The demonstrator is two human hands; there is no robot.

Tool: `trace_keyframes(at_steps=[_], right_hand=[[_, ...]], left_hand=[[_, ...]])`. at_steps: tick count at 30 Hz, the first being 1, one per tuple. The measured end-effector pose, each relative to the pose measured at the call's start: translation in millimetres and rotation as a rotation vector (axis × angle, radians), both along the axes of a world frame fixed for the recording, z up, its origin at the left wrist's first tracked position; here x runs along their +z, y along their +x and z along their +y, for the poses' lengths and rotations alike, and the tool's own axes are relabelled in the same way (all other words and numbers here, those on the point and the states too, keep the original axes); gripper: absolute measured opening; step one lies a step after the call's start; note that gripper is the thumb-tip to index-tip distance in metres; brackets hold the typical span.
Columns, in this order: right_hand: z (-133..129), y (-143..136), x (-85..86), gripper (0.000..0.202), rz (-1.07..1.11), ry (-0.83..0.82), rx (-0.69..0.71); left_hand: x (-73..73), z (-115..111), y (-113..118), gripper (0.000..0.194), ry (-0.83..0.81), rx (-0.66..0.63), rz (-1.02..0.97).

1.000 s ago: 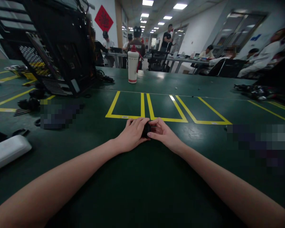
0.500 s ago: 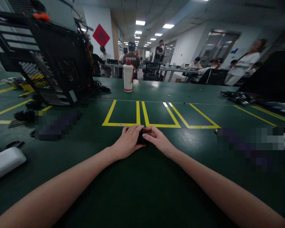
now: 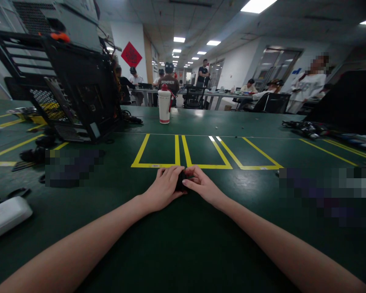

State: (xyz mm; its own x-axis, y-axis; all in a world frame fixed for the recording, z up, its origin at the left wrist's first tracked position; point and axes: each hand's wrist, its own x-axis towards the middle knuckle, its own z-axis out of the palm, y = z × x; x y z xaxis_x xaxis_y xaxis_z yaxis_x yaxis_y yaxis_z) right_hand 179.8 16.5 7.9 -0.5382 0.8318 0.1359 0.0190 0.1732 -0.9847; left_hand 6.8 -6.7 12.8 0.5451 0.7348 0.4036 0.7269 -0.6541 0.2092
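A small black object (image 3: 180, 181) sits between my hands over the green table (image 3: 183, 244), just in front of the yellow tape frames. Its kind cannot be made out, since fingers cover most of it. My left hand (image 3: 164, 185) wraps around it from the left, thumb low and fingers over the top. From the right, my right hand (image 3: 203, 185) has its bent fingers and thumb against the object's right side. Whether a small part lies between those fingertips is hidden.
Yellow tape frames (image 3: 177, 150) mark the table ahead, with a white bottle (image 3: 164, 106) behind them. An open black computer case (image 3: 79, 93) stands at left, near a white case (image 3: 7, 217). Cables (image 3: 305, 127) lie at right. Several people sit or stand farther back.
The view has tilted up slightly, so the table and hands appear lower. The fingers of my right hand have shifted a little at the black object; my left hand keeps its hold.
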Motion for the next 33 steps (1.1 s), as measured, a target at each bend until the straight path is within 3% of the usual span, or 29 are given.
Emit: trace_keyframes(at_steps=[7,14,19,24,29,33], right_hand=[[0.7,2.7,4.6,0.029,0.057,-0.059,0.104],[-0.4,-2.2,0.0,0.021,0.029,-0.019,-0.036],[2.8,1.0,0.0,0.027,-0.043,-0.055,0.004],[-0.3,2.8,1.2,0.030,0.018,-0.021,0.073],[-1.4,-0.4,-0.1,0.021,0.024,-0.019,0.015],[-0.1,-0.6,0.8,0.027,-0.014,-0.051,-0.015]], left_hand=[[-1.7,0.0,-0.8,0.059,0.007,0.003,0.001],[-0.9,0.0,0.8,0.060,0.014,0.017,0.006],[0.8,-1.5,-0.3,0.059,-0.013,0.018,0.014],[2.1,-2.3,-1.7,0.057,-0.037,0.010,0.001],[1.5,-1.6,-0.3,0.058,-0.019,0.015,0.008],[-0.6,-0.7,-0.3,0.058,-0.018,0.018,-0.001]])
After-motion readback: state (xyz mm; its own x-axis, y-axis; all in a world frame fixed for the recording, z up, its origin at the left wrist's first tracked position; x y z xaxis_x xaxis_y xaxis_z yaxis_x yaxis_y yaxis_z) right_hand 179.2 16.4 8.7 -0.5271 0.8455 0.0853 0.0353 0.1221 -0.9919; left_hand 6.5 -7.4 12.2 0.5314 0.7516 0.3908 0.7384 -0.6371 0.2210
